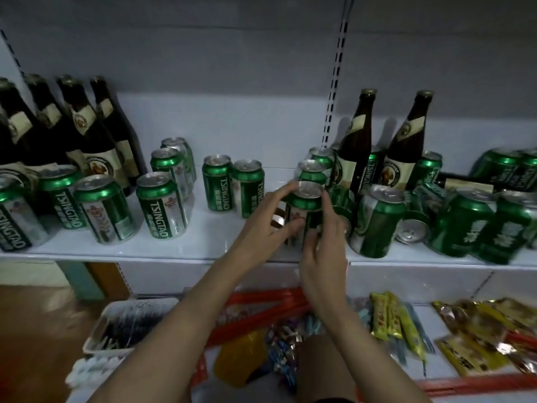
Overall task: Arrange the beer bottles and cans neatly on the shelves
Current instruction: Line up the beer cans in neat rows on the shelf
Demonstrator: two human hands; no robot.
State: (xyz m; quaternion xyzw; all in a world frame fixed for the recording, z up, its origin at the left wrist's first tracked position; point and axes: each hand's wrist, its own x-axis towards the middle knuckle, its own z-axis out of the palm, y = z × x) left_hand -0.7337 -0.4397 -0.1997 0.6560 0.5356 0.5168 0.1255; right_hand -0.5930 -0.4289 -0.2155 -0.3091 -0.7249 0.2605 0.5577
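A green Tsingtao can (305,205) stands upright at the middle of the white shelf (203,245). My left hand (261,225) grips its left side, fingers reaching to the rim. My right hand (322,248) holds its right side and front. Several green cans stand in loose rows to the left, such as a can (161,207) and a pair (232,187). Dark beer bottles (84,132) are grouped at the far left. Two brown bottles (356,146) stand right of centre. More cans crowd the right, one lying on its side (411,231).
A lower shelf (421,312) holds snack packets (389,315) in yellow and gold wrappers, red items (261,303) and a white tray (128,324) of dark things. A slotted upright (334,82) runs up the back wall. Wooden floor (37,330) shows at the lower left.
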